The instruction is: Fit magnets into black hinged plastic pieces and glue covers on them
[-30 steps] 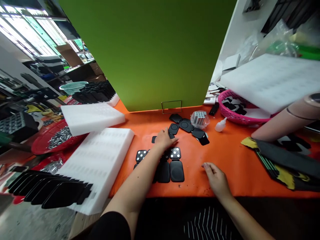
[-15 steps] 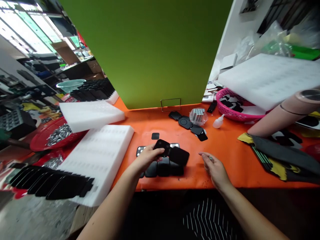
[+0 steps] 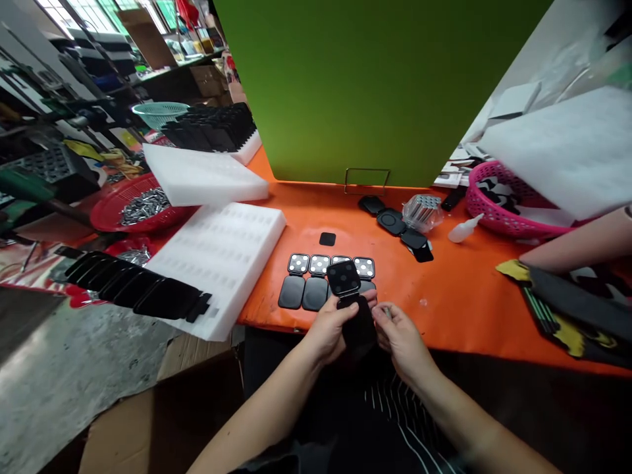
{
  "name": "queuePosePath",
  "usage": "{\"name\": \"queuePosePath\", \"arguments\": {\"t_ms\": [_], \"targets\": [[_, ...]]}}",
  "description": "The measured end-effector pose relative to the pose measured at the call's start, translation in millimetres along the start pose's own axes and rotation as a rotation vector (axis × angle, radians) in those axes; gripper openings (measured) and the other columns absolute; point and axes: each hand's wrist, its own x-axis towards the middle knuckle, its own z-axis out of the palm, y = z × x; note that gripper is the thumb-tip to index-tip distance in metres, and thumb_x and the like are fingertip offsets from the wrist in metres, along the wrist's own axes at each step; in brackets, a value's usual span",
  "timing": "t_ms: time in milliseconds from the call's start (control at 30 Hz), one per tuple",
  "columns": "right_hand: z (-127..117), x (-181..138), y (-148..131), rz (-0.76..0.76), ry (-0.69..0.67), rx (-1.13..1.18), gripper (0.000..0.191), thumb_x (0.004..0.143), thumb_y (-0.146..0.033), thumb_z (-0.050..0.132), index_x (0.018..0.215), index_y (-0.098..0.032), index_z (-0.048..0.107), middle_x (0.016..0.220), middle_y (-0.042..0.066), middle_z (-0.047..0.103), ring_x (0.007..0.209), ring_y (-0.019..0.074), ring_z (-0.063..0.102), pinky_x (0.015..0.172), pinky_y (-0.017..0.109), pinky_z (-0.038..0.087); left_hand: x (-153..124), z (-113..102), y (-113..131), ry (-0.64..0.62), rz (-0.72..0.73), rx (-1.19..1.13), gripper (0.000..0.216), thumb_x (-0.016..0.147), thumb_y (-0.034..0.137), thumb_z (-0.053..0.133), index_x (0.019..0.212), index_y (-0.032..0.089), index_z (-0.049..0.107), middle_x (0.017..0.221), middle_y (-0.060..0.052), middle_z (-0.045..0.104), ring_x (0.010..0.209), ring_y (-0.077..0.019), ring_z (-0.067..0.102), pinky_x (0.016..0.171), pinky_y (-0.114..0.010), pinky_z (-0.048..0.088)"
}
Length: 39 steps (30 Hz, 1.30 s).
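My left hand (image 3: pixel 330 329) is wrapped round a black hinged folding piece (image 3: pixel 359 322), held opened out at the table's front edge. Its upper square panel (image 3: pixel 343 278) shows faint round spots; the lower panel is plain black. Close by its right edge, my right hand (image 3: pixel 399 334) has thumb and fingers pinched together; whatever is between them is too small to make out. Behind the held piece, several similar pieces lie in a row, their upper panels (image 3: pixel 320 264) dotted with pale discs and their lower panels (image 3: pixel 291 292) smooth black. The held piece partly covers this row.
A small black square (image 3: pixel 327 239) lies beyond the row. Farther right are joined black pads (image 3: pixel 391 222), a bag of metal cylinders (image 3: pixel 423 212), a dropper bottle (image 3: pixel 465 229) and a pink basket (image 3: pixel 524 227). White foam blocks (image 3: pixel 222 253) and a red basin (image 3: pixel 111 205) stand left.
My left hand has brought the black hinged piece nearer to my body and turned it more upright. My right hand has moved in beside it. The view has shifted, uncovering more of the row.
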Motion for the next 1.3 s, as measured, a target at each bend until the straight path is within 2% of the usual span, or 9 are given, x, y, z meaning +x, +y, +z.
{"name": "queuePosePath", "arguments": {"t_ms": [100, 200, 367, 467, 633, 800, 1033, 1167, 1300], "targets": [[-5, 5, -17, -0.255, 0.062, -0.344, 0.029, 0.083, -0.048, 0.046, 0.088, -0.020, 0.054, 0.071, 0.001, 0.055, 0.060, 0.0127, 0.051, 0.053, 0.023, 0.041, -2, -4, 1, 0.009, -0.004, 0.112, 0.036, 0.075, 0.019, 0.060, 0.109, 0.020, 0.052, 0.116, -0.010, 0.057, 0.100, -0.0250, 0.057, 0.089, -0.042, 0.042], [-6, 6, -38, -0.466, -0.002, -0.732, 0.027, 0.088, -0.039, 0.039, 0.095, -0.020, 0.058, 0.092, 0.005, 0.059, 0.083, 0.0177, 0.056, 0.069, 0.027, 0.043, -4, -2, 2, 0.005, 0.024, 0.296, 0.040, 0.074, 0.016, 0.057, 0.113, 0.020, 0.051, 0.115, -0.007, 0.058, 0.106, -0.0247, 0.054, 0.095, -0.041, 0.036], [4, -1, -54, -0.529, -0.002, -1.209, 0.022, 0.091, -0.029, 0.036, 0.092, -0.021, 0.057, 0.083, 0.003, 0.060, 0.076, 0.0173, 0.055, 0.064, 0.028, 0.039, -11, 7, -1, -0.017, 0.128, 0.671, 0.063, 0.074, 0.009, 0.051, 0.133, 0.022, 0.033, 0.134, -0.004, 0.041, 0.126, -0.0228, 0.032, 0.106, -0.038, 0.023], [9, -4, -55, -0.547, -0.001, -1.338, 0.022, 0.091, -0.025, 0.035, 0.084, -0.018, 0.055, 0.078, 0.004, 0.057, 0.072, 0.0170, 0.053, 0.062, 0.028, 0.036, -12, 5, -5, -0.030, 0.189, 0.842, 0.069, 0.074, 0.007, 0.047, 0.137, 0.022, 0.023, 0.138, -0.005, 0.035, 0.126, -0.0219, 0.032, 0.106, -0.037, 0.021], [11, -9, -59, -0.572, -0.136, -1.402, 0.019, 0.089, -0.032, 0.041, 0.091, -0.018, 0.054, 0.084, 0.004, 0.057, 0.078, 0.0176, 0.054, 0.067, 0.027, 0.037, -13, 0, -10, -0.039, 0.226, 0.947, 0.068, 0.077, 0.007, 0.043, 0.138, 0.025, 0.019, 0.139, -0.005, 0.035, 0.124, -0.0223, 0.035, 0.103, -0.037, 0.027], [9, -6, -60, -0.562, -0.106, -1.444, 0.030, 0.085, -0.045, 0.044, 0.080, -0.018, 0.055, 0.077, 0.003, 0.058, 0.070, 0.0171, 0.053, 0.059, 0.026, 0.033, -15, 2, -15, -0.063, 0.260, 0.957, 0.058, 0.078, 0.009, 0.043, 0.134, 0.021, 0.030, 0.131, -0.009, 0.043, 0.119, -0.0236, 0.040, 0.101, -0.038, 0.030], [7, -6, -49, -0.598, -0.162, -1.237, 0.027, 0.086, -0.034, 0.045, 0.067, -0.018, 0.055, 0.067, 0.001, 0.055, 0.063, 0.0130, 0.049, 0.059, 0.024, 0.033, -14, 7, -12, -0.091, 0.180, 0.831, 0.053, 0.076, 0.011, 0.046, 0.128, 0.020, 0.038, 0.116, -0.008, 0.055, 0.113, -0.0240, 0.045, 0.094, -0.036, 0.037], [5, -12, -50, -0.521, -0.213, -1.144, 0.021, 0.089, -0.031, 0.040, 0.086, -0.018, 0.056, 0.078, 0.002, 0.057, 0.070, 0.0140, 0.051, 0.062, 0.025, 0.037, -11, 7, -10, -0.009, 0.080, 0.698, 0.072, 0.066, 0.004, 0.047, 0.133, 0.021, 0.027, 0.124, -0.007, 0.049, 0.114, -0.0250, 0.044, 0.090, -0.035, 0.041], [7, -16, -50, -0.550, -0.180, -1.254, 0.020, 0.090, -0.021, 0.035, 0.088, -0.018, 0.054, 0.083, 0.004, 0.056, 0.076, 0.0162, 0.051, 0.068, 0.028, 0.038, -10, 5, -15, 0.004, 0.154, 0.784, 0.076, 0.066, 0.002, 0.043, 0.136, 0.021, 0.022, 0.137, -0.005, 0.036, 0.124, -0.0234, 0.033, 0.101, -0.035, 0.030]]}}
